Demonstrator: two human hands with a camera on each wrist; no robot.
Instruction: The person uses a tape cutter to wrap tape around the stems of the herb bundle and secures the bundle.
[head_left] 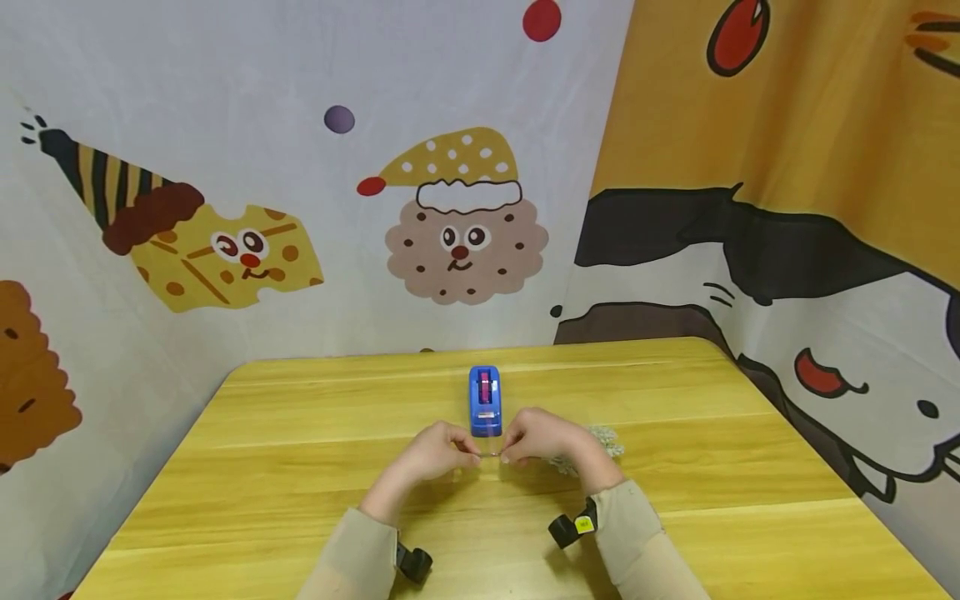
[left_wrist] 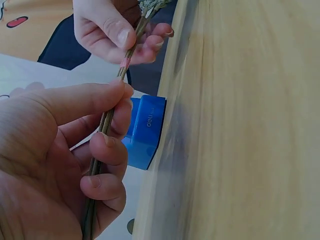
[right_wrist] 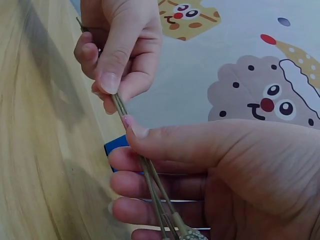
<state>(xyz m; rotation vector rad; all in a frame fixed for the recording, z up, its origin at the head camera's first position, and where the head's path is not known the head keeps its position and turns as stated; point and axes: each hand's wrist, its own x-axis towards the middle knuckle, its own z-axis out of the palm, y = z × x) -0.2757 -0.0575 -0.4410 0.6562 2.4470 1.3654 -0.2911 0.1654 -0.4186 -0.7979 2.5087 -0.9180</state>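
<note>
A thin bundle of dried flower stems (left_wrist: 94,167) runs between both hands, close above the table. My left hand (head_left: 438,452) grips the lower stems, thumb and fingers curled round them. Further up, my right hand (head_left: 542,435) pinches the bundle between thumb and fingers. A strip of pink tape (left_wrist: 125,63) sits on the stems between the hands, partly under the right thumb in the right wrist view. Small whitish-green flower heads (head_left: 604,437) stick out past the right hand. Just beyond the hands stands a blue tape dispenser (head_left: 485,422) holding a pink roll (head_left: 484,388).
The wooden table (head_left: 300,442) reaches back to a printed cloth backdrop (head_left: 292,108) with cartoon figures. A black wrist camera (head_left: 414,564) is worn at the left cuff, and another (head_left: 567,530) at the right cuff.
</note>
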